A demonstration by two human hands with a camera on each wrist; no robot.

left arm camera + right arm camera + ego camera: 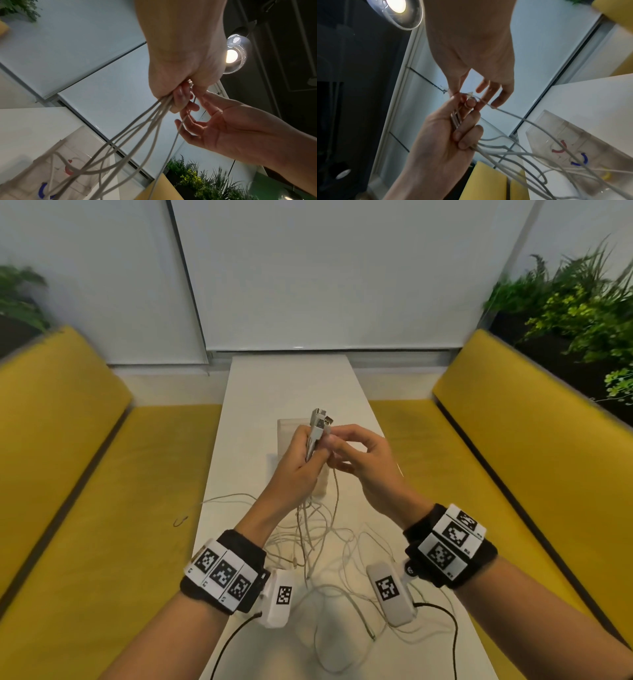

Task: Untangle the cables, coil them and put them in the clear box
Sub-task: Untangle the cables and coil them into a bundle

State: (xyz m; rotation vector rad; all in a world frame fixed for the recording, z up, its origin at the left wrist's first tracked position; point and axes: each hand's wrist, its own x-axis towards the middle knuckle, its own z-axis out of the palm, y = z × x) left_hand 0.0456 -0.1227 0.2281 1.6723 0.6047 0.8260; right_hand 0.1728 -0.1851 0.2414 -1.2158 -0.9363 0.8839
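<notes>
Your head view is evenly and softly lit, with only faint shadows on the white table [291, 385], and its edges bow and smear, notably at the plants [582, 313]. Both wrist views are dimmer. A round ceiling lamp [231, 55] flares in each, leaving the hands backlit. The cables [130, 139] look slightly soft, perhaps from motion blur.

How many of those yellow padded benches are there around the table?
2: one yellow padded bench runs along the left of the narrow white table, the other along its right. Any behind the camera would be hidden.
</notes>
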